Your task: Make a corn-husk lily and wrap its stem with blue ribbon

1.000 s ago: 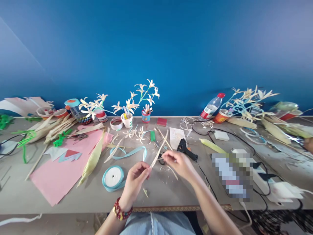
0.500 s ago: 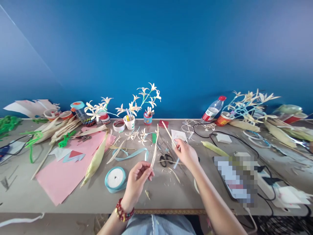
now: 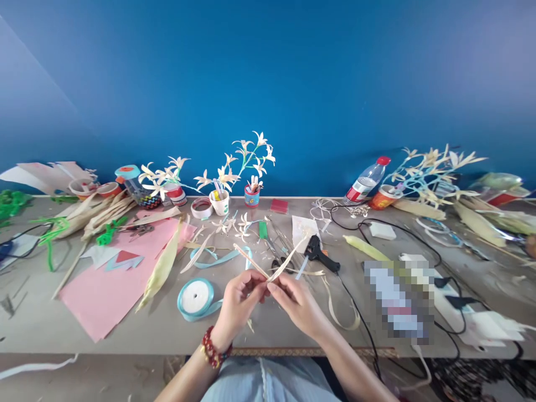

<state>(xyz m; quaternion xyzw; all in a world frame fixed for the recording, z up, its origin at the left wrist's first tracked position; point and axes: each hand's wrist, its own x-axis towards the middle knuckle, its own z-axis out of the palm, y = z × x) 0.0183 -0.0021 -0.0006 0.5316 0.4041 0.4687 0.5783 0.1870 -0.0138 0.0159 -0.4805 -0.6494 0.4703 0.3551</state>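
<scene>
My left hand (image 3: 238,304), with a red bead bracelet at the wrist, pinches the lower end of a thin pale husk strip (image 3: 250,261) that slants up to the left. My right hand (image 3: 295,301) meets it at the fingertips and pinches a second pale strip (image 3: 288,259) slanting up to the right. The two strips cross in a V just above my fingers. Both hands hover over the grey table (image 3: 268,326) near its front edge. A roll of light blue ribbon (image 3: 195,297) lies just left of my left hand.
Black scissors (image 3: 280,262) and a black glue gun (image 3: 319,254) lie behind my hands. Pink paper (image 3: 109,287) and corn husks (image 3: 161,271) cover the left. Husk flowers in cups (image 3: 220,195), a water bottle (image 3: 365,181), cables and a power strip (image 3: 444,298) stand further back and right.
My right hand came back from the far middle of the table with a strip and joined my left hand. The left hand's strip tilted from upright to leaning left.
</scene>
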